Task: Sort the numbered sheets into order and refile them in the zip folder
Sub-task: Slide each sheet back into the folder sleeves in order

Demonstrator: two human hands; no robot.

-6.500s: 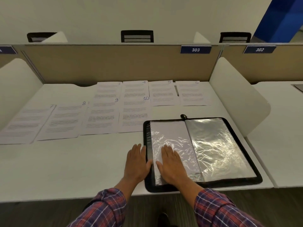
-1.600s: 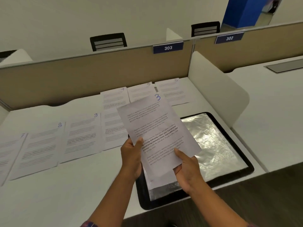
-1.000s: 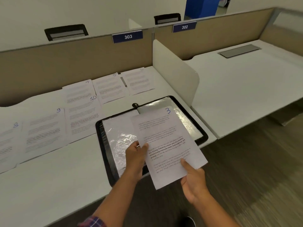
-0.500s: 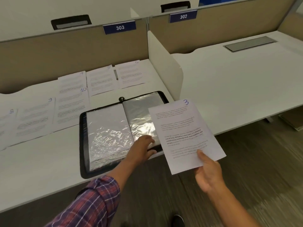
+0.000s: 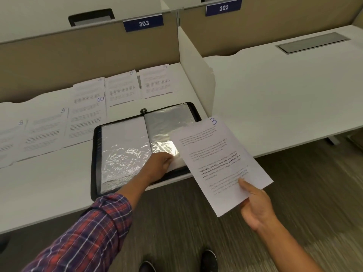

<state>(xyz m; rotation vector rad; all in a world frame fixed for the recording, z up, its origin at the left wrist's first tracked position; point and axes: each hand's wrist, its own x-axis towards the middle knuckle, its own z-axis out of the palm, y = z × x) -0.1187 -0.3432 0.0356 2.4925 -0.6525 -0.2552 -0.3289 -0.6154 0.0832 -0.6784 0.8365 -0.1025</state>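
The black zip folder (image 5: 95,154) lies open on the white desk, its shiny plastic sleeves showing. My left hand (image 5: 159,163) reaches onto the lower edge of the right-hand sleeve (image 5: 167,122), fingers curled at that edge, partly hidden behind the sheet. My right hand (image 5: 255,205) pinches the bottom of sheet 3 (image 5: 218,160) and holds it in the air, to the right of the folder and past the desk's front edge. Sheets 4 (image 5: 89,90), 5 (image 5: 121,89), 6 (image 5: 157,81), 8 (image 5: 9,142), 9 (image 5: 45,132) and 10 (image 5: 86,118) lie flat on the desk behind and left of the folder.
A white divider panel (image 5: 196,75) stands just right of the folder, between this desk and the neighbouring desk (image 5: 284,91). A tan partition (image 5: 78,55) with label 303 closes the back. Floor and my shoes show below the desk edge.
My left hand let go of sheet 3 and went down to the folder's right-hand sleeve. My right hand alone carried the sheet off to the right of the folder.
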